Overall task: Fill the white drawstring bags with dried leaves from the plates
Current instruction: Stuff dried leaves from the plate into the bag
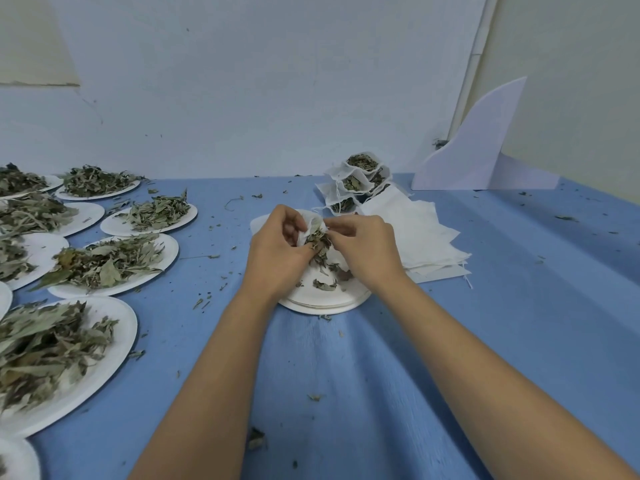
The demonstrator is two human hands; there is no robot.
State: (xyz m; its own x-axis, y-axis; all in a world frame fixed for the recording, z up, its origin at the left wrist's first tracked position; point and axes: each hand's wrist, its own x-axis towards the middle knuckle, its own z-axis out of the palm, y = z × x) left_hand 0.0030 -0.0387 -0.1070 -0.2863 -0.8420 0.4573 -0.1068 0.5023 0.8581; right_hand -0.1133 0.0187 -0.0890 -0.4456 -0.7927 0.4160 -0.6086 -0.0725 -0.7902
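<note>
Step in hand: stuffing. One small white cloth drawstring bag (309, 227) is held up over the stack of white paper plates (322, 304) at the centre of the blue cloth-covered table (346, 375). The left hand (277, 249) has its fingers curled round the bag's near side, holding the mouth open. A clump of dried grey-green leaves (318, 247) sticks out of the bag and hangs down btw the two hands. The right hand (367, 252) is bunched at the mouth w/ fingertips pinched together, prob. on the leaves, though it could be the bag's rim; the view is too tight to say. Only a few leaf scraps lie on the top plate, so this portion looks nearly all in.

Behind the hands sits a pile of filled white bags (360, 178) w/ open tops. Just right of the hands is a flat stack of empty white bags (415, 237). To the left, several white paper plates heaped w/ dried leaves (114, 268) wait — so the job is early to mid, by my reckoning.

Next: push the hanging clump fully inside w/o tearing the thin cloth or spilling, then add the bag to the filled pile.
</note>
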